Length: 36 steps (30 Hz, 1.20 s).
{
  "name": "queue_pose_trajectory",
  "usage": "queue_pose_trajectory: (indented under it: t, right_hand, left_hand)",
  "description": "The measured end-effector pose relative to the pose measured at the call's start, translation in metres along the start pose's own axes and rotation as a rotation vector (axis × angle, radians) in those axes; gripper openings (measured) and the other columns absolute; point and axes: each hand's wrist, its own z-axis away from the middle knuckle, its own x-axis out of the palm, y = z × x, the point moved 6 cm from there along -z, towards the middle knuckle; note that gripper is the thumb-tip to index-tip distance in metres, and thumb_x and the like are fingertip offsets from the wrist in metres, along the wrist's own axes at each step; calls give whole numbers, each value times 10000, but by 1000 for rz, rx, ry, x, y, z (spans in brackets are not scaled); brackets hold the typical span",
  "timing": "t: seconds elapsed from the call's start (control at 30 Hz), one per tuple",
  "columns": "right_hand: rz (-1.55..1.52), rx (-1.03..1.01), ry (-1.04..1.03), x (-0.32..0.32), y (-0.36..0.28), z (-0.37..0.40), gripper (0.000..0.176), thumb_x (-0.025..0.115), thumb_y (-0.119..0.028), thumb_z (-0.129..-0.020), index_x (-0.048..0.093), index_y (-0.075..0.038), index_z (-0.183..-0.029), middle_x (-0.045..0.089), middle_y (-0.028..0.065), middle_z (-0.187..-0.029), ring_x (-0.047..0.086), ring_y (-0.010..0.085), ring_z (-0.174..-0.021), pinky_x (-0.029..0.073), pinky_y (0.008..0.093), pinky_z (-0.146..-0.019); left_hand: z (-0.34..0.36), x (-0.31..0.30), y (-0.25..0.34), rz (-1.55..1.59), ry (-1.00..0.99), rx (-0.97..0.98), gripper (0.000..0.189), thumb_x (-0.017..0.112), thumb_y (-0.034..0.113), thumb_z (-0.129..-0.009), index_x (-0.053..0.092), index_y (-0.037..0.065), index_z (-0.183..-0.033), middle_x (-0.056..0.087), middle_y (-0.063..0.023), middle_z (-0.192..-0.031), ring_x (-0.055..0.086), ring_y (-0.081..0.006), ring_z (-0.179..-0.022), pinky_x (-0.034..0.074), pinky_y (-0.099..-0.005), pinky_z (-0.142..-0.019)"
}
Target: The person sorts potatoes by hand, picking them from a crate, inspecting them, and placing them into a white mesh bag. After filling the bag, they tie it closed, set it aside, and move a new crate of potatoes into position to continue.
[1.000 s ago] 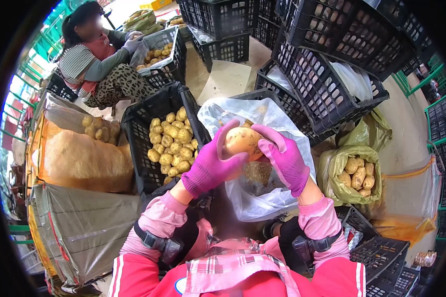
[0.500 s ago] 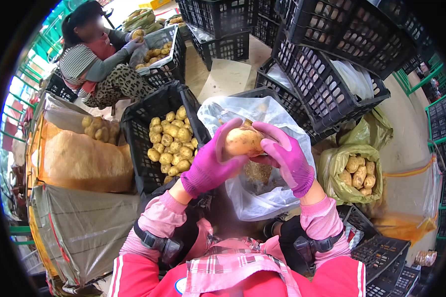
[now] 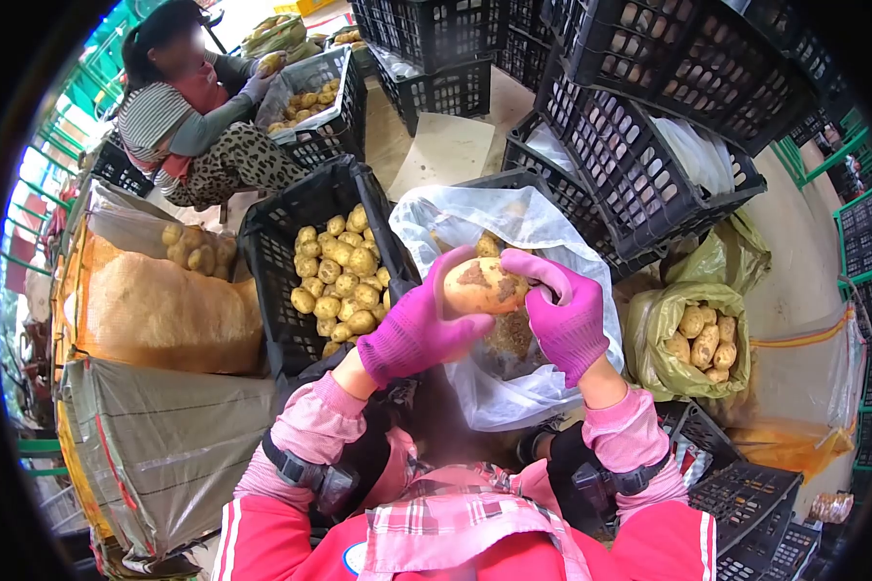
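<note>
A large yellow potato with brown soil patches is held up between both my hands, which wear magenta gloves. My left hand cups it from the left and below, thumb on top. From the right, my right hand wraps it with fingers curled over its end. Right behind and below the potato is a clear plastic bag lining a black crate, with soil and a few potatoes inside.
A black crate of small potatoes stands left of the bag. Orange mesh sacks lie further left. A green bag of potatoes sits at right. Stacked black crates fill the back. A seated person handles potatoes at another crate.
I have turned the potato between my hands, so a soil patch now faces up. My right hand's fingers curl further over its end. The seated person's hand shifted slightly.
</note>
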Motion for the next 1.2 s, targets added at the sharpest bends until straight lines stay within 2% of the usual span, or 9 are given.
queue_pose_trajectory:
  t: [0.1, 0.2, 0.27, 0.37, 0.47, 0.6, 0.8, 1.0, 1.2]
  right_hand:
    - [-322, 43, -17, 8, -4, -1, 460, 662, -70, -800, 604, -3, -1251, 664, 149, -1206, 651, 196, -1101, 514, 305, -919]
    - [-174, 108, -56, 8, -8, -1, 489, 658, -77, -786, 587, 3, -1264, 650, 176, -1224, 645, 232, -1126, 506, 321, -944]
    - [19, -3, -43, 6, -18, -1, 476, 652, -78, -792, 590, 5, -1257, 647, 189, -1219, 644, 253, -1126, 506, 334, -950]
    - [194, -132, 2, 6, -27, 1, 466, 648, -89, -797, 592, 10, -1248, 646, 200, -1210, 644, 278, -1122, 506, 350, -950]
    - [140, -138, 16, 0, -14, -1, 466, 652, -113, -798, 596, 11, -1244, 650, 202, -1198, 645, 296, -1116, 504, 362, -952]
    - [-163, 55, -80, 1, -5, -5, 555, 673, -176, -792, 551, 14, -1299, 609, 223, -1258, 607, 330, -1172, 477, 388, -990]
    - [206, 11, -170, 16, -15, -4, 717, 689, -229, -768, 435, 38, -1383, 493, 260, -1380, 520, 373, -1260, 435, 413, -1037]
    - [335, -135, -44, 18, -20, -1, 684, 675, -186, -739, 466, 38, -1349, 510, 270, -1350, 518, 397, -1249, 432, 420, -1043]
    - [154, -29, -116, 16, -15, -4, 617, 629, -144, -754, 497, 9, -1337, 541, 254, -1322, 536, 390, -1234, 439, 412, -1036]
  left_hand:
    - [-2, -3, -2, 82, 33, -6, 824, 761, 188, -832, 279, 45, -1484, 503, -146, -1341, 508, -194, -1231, 421, -339, -1028]
    - [-2, -4, -1, -9, 71, 46, 827, 762, 201, -823, 282, 58, -1481, 555, -155, -1264, 569, -224, -1145, 457, -346, -971]
    - [-3, -2, -3, -132, 130, 153, 828, 757, 233, -816, 284, 85, -1479, 653, -186, -1131, 682, -286, -1005, 529, -361, -857]
    - [-2, 0, -3, -84, 94, 78, 834, 765, 227, -805, 294, 82, -1478, 606, -192, -1234, 671, -299, -1033, 529, -366, -871]
    - [-3, 0, 4, -174, 120, 187, 839, 773, 216, -792, 305, 81, -1475, 554, -185, -1321, 657, -299, -1071, 528, -367, -881]
    - [-2, -2, 9, -293, 210, 289, 816, 779, 210, -782, 343, 69, -1457, 541, -190, -1326, 634, -343, -1094, 530, -387, -884]
    - [0, 5, 26, -529, 227, 299, 787, 773, 179, -757, 385, 49, -1429, 560, -202, -1248, 599, -377, -1090, 529, -408, -848]
    - [0, 10, 27, -607, 270, 373, 777, 756, 199, -765, 384, 43, -1428, 568, -191, -1199, 603, -361, -1057, 530, -401, -822]
    - [0, 8, 26, -631, 245, 323, 800, 768, 157, -733, 390, 51, -1430, 546, -193, -1276, 615, -396, -1039, 529, -430, -822]
